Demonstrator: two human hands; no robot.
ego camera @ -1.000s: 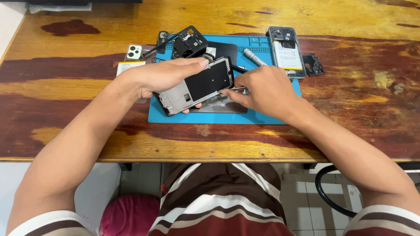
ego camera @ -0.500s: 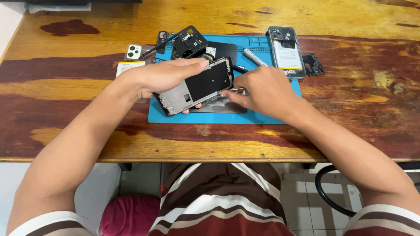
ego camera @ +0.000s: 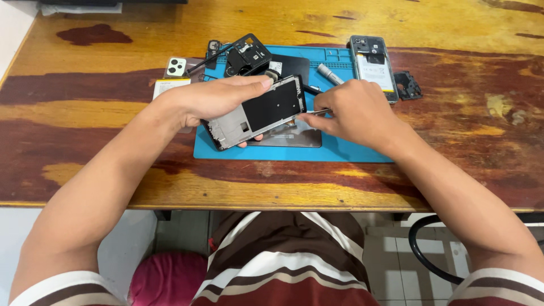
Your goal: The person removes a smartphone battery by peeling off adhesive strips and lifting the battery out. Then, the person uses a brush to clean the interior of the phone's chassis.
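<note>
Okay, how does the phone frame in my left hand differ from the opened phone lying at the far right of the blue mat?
The phone frame is held tilted above the blue mat by the left hand, while the opened phone lies flat, untouched, at the mat's edge. The frame looks mostly bare, grey metal with a dark panel; the opened phone shows a pale battery-like block and a dark top section. The right hand holds a thin metal tool at the frame only. Both are stripped, coverless phone bodies.
</note>
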